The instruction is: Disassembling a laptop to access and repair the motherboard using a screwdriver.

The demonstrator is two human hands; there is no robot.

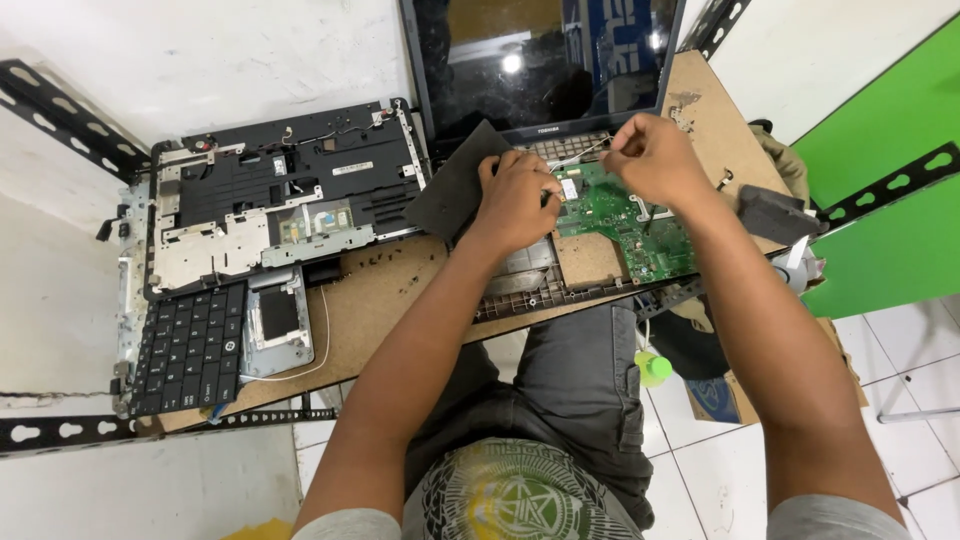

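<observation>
A dismantled laptop lies on a small wooden bench (380, 300). Its green circuit board (640, 235) sits in the open base (525, 270), below the dark screen (545, 60). My left hand (515, 200) rests on the left end of the board, fingers curled on a small part that I cannot make out. My right hand (655, 155) hovers above the board's upper edge, fingertips pinched around something thin, perhaps a wire or a tool. A dark grey flat sheet (455, 185) lies just left of my left hand.
The laptop's upturned top cover (290, 190) lies at the left, with a black keyboard (190, 345) and a silver drive caddy (278, 320) below it. A grey pad (775, 212) sits at the bench's right edge. Slotted metal struts (60, 110) frame the bench. My knees are under it.
</observation>
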